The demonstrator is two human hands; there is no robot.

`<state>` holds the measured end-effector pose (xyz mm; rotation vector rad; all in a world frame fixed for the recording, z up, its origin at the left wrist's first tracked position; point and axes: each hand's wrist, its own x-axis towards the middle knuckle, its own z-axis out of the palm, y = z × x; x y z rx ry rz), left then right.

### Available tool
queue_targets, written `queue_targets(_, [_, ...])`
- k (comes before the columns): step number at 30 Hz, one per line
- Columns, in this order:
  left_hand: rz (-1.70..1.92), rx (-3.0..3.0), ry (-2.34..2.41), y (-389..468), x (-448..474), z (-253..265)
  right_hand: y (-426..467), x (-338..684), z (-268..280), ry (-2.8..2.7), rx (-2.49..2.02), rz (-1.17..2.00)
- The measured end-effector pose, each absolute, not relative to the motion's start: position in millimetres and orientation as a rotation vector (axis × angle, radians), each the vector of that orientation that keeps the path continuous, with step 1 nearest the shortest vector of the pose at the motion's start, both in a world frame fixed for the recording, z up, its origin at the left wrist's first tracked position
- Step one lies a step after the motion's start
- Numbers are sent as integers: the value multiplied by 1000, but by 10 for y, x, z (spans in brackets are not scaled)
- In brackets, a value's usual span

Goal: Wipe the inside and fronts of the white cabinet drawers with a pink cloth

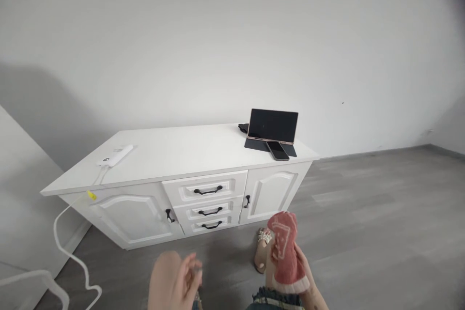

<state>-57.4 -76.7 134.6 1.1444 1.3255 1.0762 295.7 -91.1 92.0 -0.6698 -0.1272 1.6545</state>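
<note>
From here I see the right hand (302, 262) cradling a red sock (286, 249), likely to steady it. Left hand (187, 282) half-curled, apparently empty, perhaps resting

White cabinet (181, 150), pale wall (181, 48), grey floor (381, 213) — planked

matt knitted sock (289, 262), smooth painted-looking cabinet (181, 152), metal-looking handles (208, 192), glossy glass-like tablet screen (273, 125), glossy phone screen (278, 150), smooth plastic power strip (118, 156), matt wood-look floor (370, 203), matt wall (181, 48)
</note>
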Motion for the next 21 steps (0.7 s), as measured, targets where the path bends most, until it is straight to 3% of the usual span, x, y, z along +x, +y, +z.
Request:
queue_targets(11, [1026,291,1106,1303,-144,1842,-628,2965,649,-48,-585,1735])
queue_targets(21, [1282,132,1007,1370,141,1554,-637,2962,708,30,-660,1748])
